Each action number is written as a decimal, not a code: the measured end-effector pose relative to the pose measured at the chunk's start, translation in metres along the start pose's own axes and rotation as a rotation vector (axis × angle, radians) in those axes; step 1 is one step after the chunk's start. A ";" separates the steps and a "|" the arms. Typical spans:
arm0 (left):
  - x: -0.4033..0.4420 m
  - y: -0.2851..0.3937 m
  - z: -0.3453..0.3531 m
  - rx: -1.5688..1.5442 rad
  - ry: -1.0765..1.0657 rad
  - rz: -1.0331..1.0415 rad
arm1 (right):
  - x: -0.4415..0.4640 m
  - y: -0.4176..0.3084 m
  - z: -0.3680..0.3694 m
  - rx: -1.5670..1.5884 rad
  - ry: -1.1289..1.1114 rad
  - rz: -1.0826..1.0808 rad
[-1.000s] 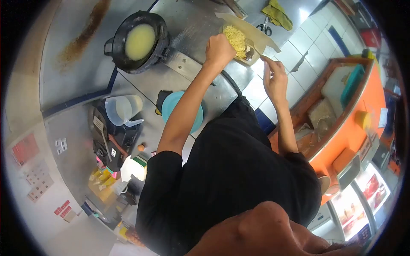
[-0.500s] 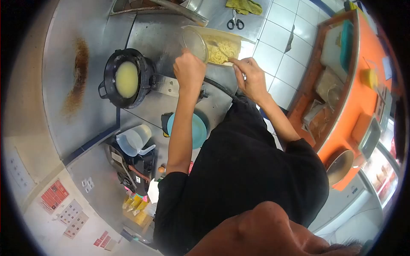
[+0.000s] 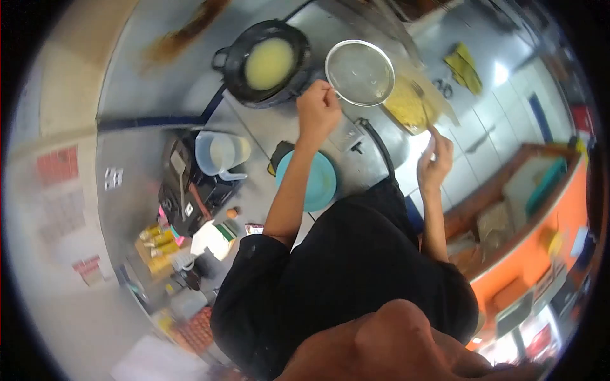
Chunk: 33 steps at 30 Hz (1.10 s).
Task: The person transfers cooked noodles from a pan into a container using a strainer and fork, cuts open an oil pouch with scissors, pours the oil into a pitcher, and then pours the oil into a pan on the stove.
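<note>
My left hand (image 3: 319, 113) is closed around the handle of a round wire-mesh strainer (image 3: 360, 73), which is held between the pan and the food container. Pinched in my right hand (image 3: 436, 160) is a fork (image 3: 420, 98), its tines over the shredded yellow food (image 3: 405, 105). That food lies in a rectangular container (image 3: 445, 109) on the steel counter. Left of the strainer, a black pan (image 3: 232, 60) on the stove holds pale yellow liquid (image 3: 269, 63).
Scissors (image 3: 443, 88) and a yellow-green cloth (image 3: 464, 68) lie beyond the container. Nearer me are a turquoise bowl (image 3: 311, 181), a clear plastic jug (image 3: 219, 152) and an egg (image 3: 232, 213). An orange counter (image 3: 540, 235) stands to the right.
The camera view has turned, shifting everything in frame. My left hand has drawn the strainer away from over the container, towards the pan. My right hand still holds the fork at the food.
</note>
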<state>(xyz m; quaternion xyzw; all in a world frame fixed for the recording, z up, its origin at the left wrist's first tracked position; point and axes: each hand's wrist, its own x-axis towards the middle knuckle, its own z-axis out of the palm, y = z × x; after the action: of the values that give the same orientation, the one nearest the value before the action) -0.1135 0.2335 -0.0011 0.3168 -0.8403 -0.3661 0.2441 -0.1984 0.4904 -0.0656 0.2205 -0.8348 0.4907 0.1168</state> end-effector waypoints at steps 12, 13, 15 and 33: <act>0.125 -0.178 -0.209 0.813 0.304 0.164 | 0.010 -0.018 0.025 0.012 -0.210 -0.057; 0.133 -0.197 -0.206 0.846 0.279 0.181 | 0.009 -0.020 0.024 0.022 -0.218 -0.046; 0.136 -0.218 -0.199 0.857 0.229 0.175 | 0.006 -0.016 0.025 0.047 -0.223 -0.005; 0.128 -0.196 -0.130 -0.438 -0.042 -0.495 | 0.008 -0.010 0.021 -0.008 -0.238 -0.052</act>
<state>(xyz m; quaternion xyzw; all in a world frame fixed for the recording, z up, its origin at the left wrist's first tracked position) -0.0476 -0.0212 -0.0493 0.4436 -0.6439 -0.5929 0.1926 -0.2000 0.4657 -0.0653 0.2982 -0.8386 0.4548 0.0305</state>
